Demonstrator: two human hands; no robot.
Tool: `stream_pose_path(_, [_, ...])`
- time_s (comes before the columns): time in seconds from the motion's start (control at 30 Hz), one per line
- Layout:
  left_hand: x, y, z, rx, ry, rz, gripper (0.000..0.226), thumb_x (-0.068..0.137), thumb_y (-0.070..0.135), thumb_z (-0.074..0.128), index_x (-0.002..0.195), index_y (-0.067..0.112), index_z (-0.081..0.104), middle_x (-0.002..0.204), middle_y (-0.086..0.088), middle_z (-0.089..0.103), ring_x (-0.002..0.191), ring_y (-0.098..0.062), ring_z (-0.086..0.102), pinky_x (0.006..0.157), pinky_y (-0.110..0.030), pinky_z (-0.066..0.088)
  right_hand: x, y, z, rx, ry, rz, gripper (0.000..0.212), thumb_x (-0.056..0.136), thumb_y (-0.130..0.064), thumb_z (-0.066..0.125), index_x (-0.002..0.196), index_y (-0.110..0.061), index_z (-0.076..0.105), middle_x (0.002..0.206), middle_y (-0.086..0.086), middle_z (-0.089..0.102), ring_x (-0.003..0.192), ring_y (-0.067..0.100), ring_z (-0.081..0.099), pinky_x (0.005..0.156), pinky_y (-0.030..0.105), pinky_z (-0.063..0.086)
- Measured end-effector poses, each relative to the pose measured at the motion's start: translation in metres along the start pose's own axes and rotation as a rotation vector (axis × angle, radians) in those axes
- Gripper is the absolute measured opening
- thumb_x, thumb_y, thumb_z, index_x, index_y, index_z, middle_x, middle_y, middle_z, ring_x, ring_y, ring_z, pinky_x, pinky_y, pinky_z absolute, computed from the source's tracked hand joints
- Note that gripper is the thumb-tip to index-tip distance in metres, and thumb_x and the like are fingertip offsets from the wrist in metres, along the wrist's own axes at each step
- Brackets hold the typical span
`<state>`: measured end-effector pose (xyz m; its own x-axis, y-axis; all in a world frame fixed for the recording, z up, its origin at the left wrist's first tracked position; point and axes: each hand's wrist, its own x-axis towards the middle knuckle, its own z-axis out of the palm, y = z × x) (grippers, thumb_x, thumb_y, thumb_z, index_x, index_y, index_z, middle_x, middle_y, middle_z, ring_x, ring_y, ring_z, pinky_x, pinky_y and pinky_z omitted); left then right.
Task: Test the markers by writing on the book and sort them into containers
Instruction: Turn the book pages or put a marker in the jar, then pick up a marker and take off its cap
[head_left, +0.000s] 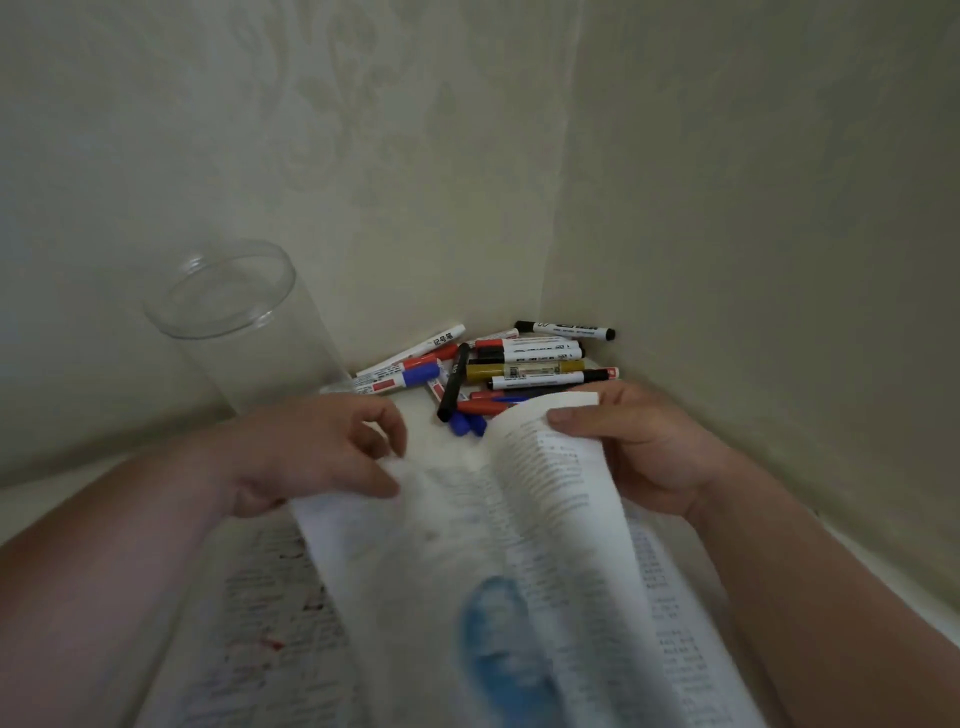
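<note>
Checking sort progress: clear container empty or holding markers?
Empty. The clear container stands upright, and through its wall no marker shows; the markers lie piled beside it.

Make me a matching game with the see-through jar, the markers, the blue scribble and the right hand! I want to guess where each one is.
Things:
1. clear container
2. markers
3. right hand
4. blue scribble

Places or states:
A. on a page of the book
B. heaped at the back, behind the book
C. standing upright on the left
D. gripping a curled bunch of pages

Pairs: 1-C, 2-B, 3-D, 4-A
</note>
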<state>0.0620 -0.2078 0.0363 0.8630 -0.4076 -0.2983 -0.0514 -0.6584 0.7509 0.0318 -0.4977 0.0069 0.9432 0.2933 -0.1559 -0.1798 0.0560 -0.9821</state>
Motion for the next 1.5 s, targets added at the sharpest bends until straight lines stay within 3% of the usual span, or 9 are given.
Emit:
stream_pose_path(0.27, [-0.014, -0.005, 0.018, 1.144, 0.117, 0.056, 0.058, 0.092, 0.026, 0.052, 0.143, 0.047, 0.032, 0.149, 0.002, 0.034, 0.136, -0.019, 0.035, 0.103, -0.031, 0.037, -0.016, -0.013, -0.035, -0.909, 0.224, 0.245, 0.003, 0.081, -0.01, 0.076, 0.08, -0.012, 0.074, 0.074, 0.0, 0.074, 0.058, 0.007, 0.066, 0.05, 0.019, 0.047])
stream_pose_path(0.37, [-0.022, 0.007, 0.041, 0.977, 0.07, 0.349, 0.051, 0.098, 0.029, 0.048, 0.145, 0.047, 0.04, 0.159, 0.016, 0.02, 0.147, -0.009, 0.014, 0.122, -0.036, 0.015, -0.01, -0.01, -0.03, -1.216, 0.32, 0.261, 0.032, 0.075, -0.026, 0.084, 0.064, -0.017, 0.055, 0.064, -0.005, 0.059, 0.053, 0.009, 0.053, 0.05, 0.022, 0.041])
stream_pose_path(0.47, [-0.023, 0.012, 0.055, 0.891, -0.032, 0.361, 0.041, 0.098, 0.055, 0.04, 0.134, 0.041, 0.053, 0.141, 0.022, 0.041, 0.132, -0.002, 0.035, 0.111, -0.03, 0.034, -0.009, -0.008, -0.026, -1.265, 0.403, 0.203, 0.033, 0.072, -0.035, 0.085, 0.075, -0.022, 0.056, 0.077, -0.006, 0.061, 0.066, 0.012, 0.056, 0.06, 0.031, 0.045])
stream_pose_path(0.67, [-0.025, -0.012, 0.052, 0.988, -0.238, 0.19, 0.116, 0.069, 0.099, 0.032, 0.154, 0.04, -0.019, 0.157, 0.023, -0.032, 0.145, 0.003, -0.025, 0.121, -0.027, -0.009, 0.007, 0.005, -0.02, -1.396, 0.42, -0.094, 0.017, 0.082, -0.024, 0.069, 0.097, -0.031, 0.066, 0.099, -0.01, 0.059, 0.095, 0.015, 0.056, 0.077, 0.03, 0.047])
stream_pose_path(0.87, [-0.021, -0.015, 0.044, 0.901, -0.292, 0.199, 0.121, 0.066, 0.097, 0.045, 0.146, 0.046, -0.03, 0.141, 0.033, -0.042, 0.125, 0.008, -0.043, 0.104, -0.021, -0.025, 0.021, 0.009, -0.017, -1.584, 0.341, -0.053, 0.032, 0.081, -0.017, 0.058, 0.108, -0.03, 0.07, 0.11, -0.011, 0.062, 0.105, 0.015, 0.056, 0.087, 0.038, 0.053])
stream_pose_path(1.03, [-0.005, -0.003, 0.042, 0.926, -0.159, 0.261, 0.109, 0.061, 0.098, 0.046, 0.153, 0.045, 0.019, 0.158, 0.027, 0.015, 0.145, -0.005, 0.018, 0.122, -0.035, 0.018, 0.022, 0.005, -0.011, -1.6, 0.318, -0.101, 0.019, 0.079, -0.023, 0.06, 0.095, -0.028, 0.069, 0.096, -0.011, 0.055, 0.091, 0.014, 0.055, 0.075, 0.035, 0.053])
stream_pose_path(1.13, [0.012, 0.004, 0.045, 0.902, -0.045, 0.354, 0.081, 0.061, 0.098, 0.048, 0.121, 0.043, 0.045, 0.117, 0.023, 0.041, 0.101, 0.0, 0.039, 0.089, -0.029, 0.044, 0.016, 0.003, -0.007, -1.325, 0.526, -0.445, 0.006, 0.082, -0.02, 0.07, 0.086, -0.024, 0.068, 0.081, -0.012, 0.054, 0.074, 0.012, 0.053, 0.061, 0.029, 0.044])
stream_pose_path(1.3, [0.023, 0.003, 0.045, 0.767, -0.085, 0.253, 0.072, 0.053, 0.095, 0.059, 0.102, 0.047, 0.037, 0.117, 0.026, 0.035, 0.096, 0.0, 0.043, 0.073, -0.024, 0.039, 0.014, -0.005, 0.019, 0.196, 0.568, -0.463, 0.031, 0.097, -0.007, 0.058, 0.07, -0.017, 0.044, 0.051, 0.002, 0.035, 0.042, 0.015, 0.026, 0.036, 0.023, 0.022])
stream_pose_path(1.5, [0.022, -0.004, 0.057, 0.778, 0.011, 0.288, 0.078, 0.06, 0.093, 0.055, 0.115, 0.041, 0.036, 0.115, 0.022, 0.027, 0.101, -0.003, 0.038, 0.075, -0.027, 0.037, 0.025, 0.008, 0.021, 0.217, 0.318, -0.156, 0.022, 0.09, -0.008, 0.052, 0.069, -0.005, 0.057, 0.054, 0.012, 0.044, 0.046, 0.024, 0.041, 0.039, 0.025, 0.031])
